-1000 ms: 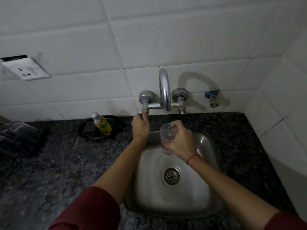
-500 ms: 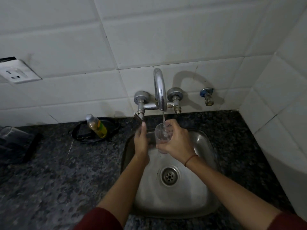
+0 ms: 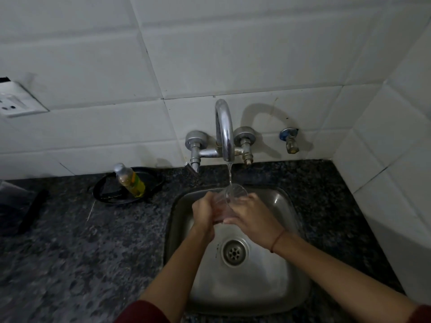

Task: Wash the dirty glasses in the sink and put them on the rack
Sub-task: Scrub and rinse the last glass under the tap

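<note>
The left hand point(image 3: 205, 213) has come off the tap lever and dropped to the clear ribbed drinking glass point(image 3: 229, 201), so both hands are on it now, and water is running from the curved chrome tap spout point(image 3: 224, 129) straight into its mouth. That tells me the rinse is properly under way; the racking step looks some way off, and no rack shows anywhere in frame. The glass sits at centre frame, tilted, just above the back of the square stainless steel sink point(image 3: 289, 234). The left hand curls closed around the glass's lower body. The right hand point(image 3: 253, 220) wraps the other side, fingers closed against it. At middle left, a small yellow-green bottle point(image 3: 130, 180) stands on the dark speckled stone surface point(image 3: 70, 252).
</note>
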